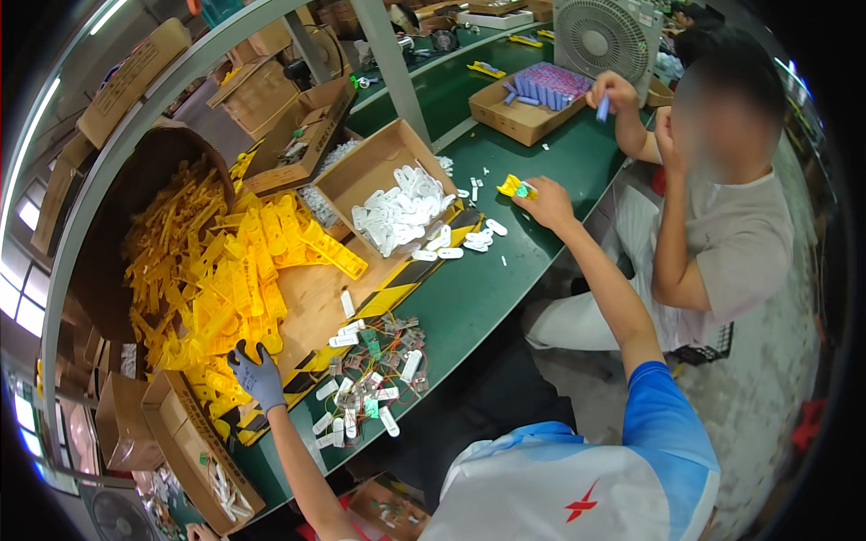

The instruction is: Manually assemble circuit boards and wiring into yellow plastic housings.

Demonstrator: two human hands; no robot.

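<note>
My left hand, in a grey glove with dark fingertips, reaches to the near edge of a heap of yellow plastic housings. Its fingers are apart, and I see nothing held in them. Out over the green bench at the far right, my bare right hand is closed on a yellow plastic housing with a green circuit board at its end. Between my arms lies a loose cluster of wired small boards and white plastic pieces.
A cardboard box of white plastic covers stands behind yellow-black striped tape. Farther back are a box of purple cylindrical cells and a fan. At right sits a co-worker holding a purple cell. A metal post rises behind the bench.
</note>
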